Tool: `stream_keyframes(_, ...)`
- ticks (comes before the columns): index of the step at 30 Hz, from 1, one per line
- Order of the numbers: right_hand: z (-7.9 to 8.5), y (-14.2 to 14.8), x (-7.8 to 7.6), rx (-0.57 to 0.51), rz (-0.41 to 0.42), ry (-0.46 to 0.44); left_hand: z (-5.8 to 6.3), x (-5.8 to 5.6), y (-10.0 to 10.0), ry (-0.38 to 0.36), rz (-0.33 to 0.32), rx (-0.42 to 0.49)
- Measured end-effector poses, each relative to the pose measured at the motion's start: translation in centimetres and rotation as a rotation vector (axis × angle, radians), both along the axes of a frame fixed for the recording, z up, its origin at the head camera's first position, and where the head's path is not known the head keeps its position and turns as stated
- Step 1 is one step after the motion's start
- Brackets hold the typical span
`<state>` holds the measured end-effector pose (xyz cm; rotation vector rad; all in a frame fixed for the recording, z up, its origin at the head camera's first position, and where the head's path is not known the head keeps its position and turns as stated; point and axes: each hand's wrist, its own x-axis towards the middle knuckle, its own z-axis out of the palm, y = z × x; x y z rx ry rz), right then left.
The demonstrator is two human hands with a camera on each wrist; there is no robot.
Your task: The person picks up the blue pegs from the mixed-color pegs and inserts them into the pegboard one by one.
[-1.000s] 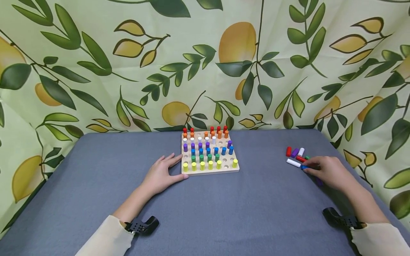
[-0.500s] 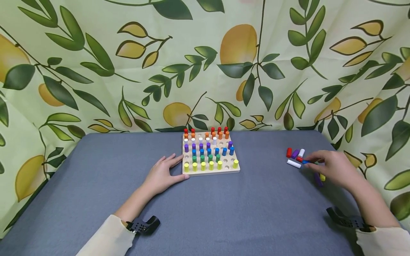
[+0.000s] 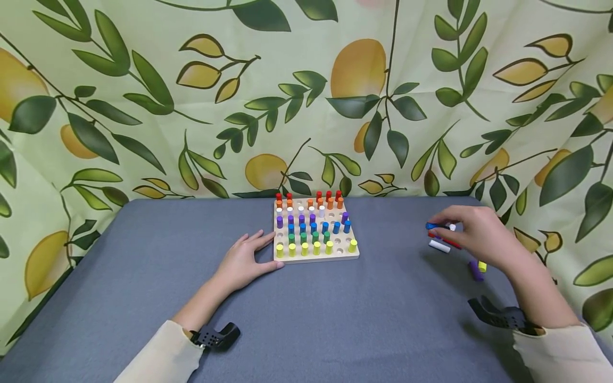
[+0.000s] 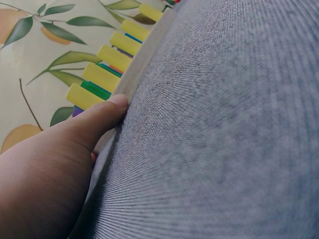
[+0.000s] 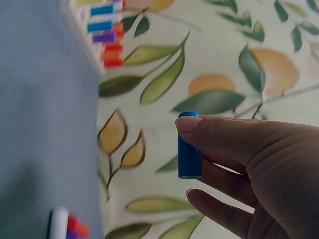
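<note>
My right hand pinches a blue peg between thumb and fingers, raised above the loose pegs at the right of the table. My left hand rests at the left edge of a wooden pegboard, fingers spread, the thumb touching its front corner. In the left wrist view that thumb lies along the board's side, below a row of yellow pegs. Rows of red, orange, white, purple, blue, green and yellow pegs stand upright in the board, with some bare holes among them.
Under the right hand lie a white peg and a red peg, others partly hidden. Nearer me are a purple peg and a yellow peg. A leaf-patterned cloth hangs behind the grey table.
My right hand has picked up the blue peg from the pile, lifting it and moving left and away from me. The left hand stays at the pegboard.
</note>
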<state>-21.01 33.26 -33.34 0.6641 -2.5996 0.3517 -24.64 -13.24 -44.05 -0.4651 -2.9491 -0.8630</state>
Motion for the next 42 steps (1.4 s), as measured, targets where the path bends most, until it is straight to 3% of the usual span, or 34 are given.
stream_keyframes(5, 1.2, -2.9, -0.8, -0.015, 0.073, 0.000, 0.1, 0.1, -0.2, 0.001, 0.004, 0.001)
stream_keyframes(13, 2.6, -8.0, -2.2, -0.074, 0.122, -0.053, 0.2, 0.2, -0.5, 0.004, 0.014, -0.005)
stream_keyframes(25, 3.6, -14.8, -4.5, -0.145, 0.281, -0.119, 0.5, 0.3, -0.7, -0.012, 0.021, 0.000)
stream_keyframes(33, 4.1, -18.7, -5.0, -0.126, 0.351, -0.196, 0.6, 0.1, -0.3, -0.010, 0.017, -0.005)
stream_keyframes(42, 3.9, -22.0, -5.9, -0.181, 0.413, -0.205, 0.3, 0.0, 0.0, 0.007, -0.008, 0.016)
